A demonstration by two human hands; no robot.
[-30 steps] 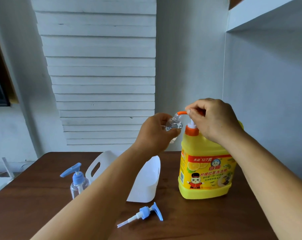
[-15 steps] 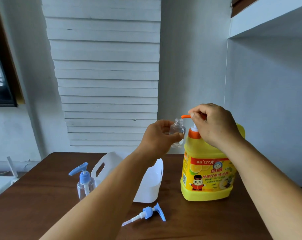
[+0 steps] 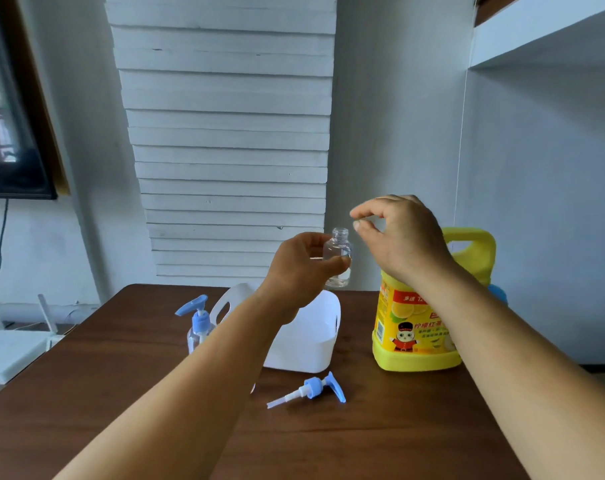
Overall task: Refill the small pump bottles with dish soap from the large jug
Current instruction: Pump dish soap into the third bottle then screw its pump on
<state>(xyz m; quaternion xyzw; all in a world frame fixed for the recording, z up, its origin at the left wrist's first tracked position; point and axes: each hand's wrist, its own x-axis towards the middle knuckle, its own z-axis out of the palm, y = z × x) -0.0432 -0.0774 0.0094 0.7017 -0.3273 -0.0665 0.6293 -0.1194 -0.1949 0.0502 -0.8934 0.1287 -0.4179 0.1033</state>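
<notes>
- Two small clear bottles are in view: an open bottle (image 3: 337, 258) with no cap, held upright in the air, and a capped bottle (image 3: 198, 329) with a blue pump head standing on the table (image 3: 128, 368) toward its far left edge, partly hidden behind the left forearm.
- One loose pump (image 3: 309, 390), blue with a white dip tube, lies on its side on the table near the middle, in front of the white basket.
- One white basket (image 3: 306, 336) with handle cut-outs sits between the capped bottle and the jug, toward the table's far edge.
- One large yellow jug (image 3: 415, 327) with an orange and yellow label stands upright near the far right edge of the table; its top and pump are hidden behind the right hand and wrist.
- The left hand (image 3: 303, 268) is curled round the open bottle, thumb across the front and fingers behind, holding it above the basket's far rim.
- The right hand (image 3: 401, 233) hovers above the jug and just right of the open bottle's mouth, loosely cupped with thumb and forefinger tips pinched close; whether anything is between them cannot be told, and it touches neither bottle nor jug visibly.
</notes>
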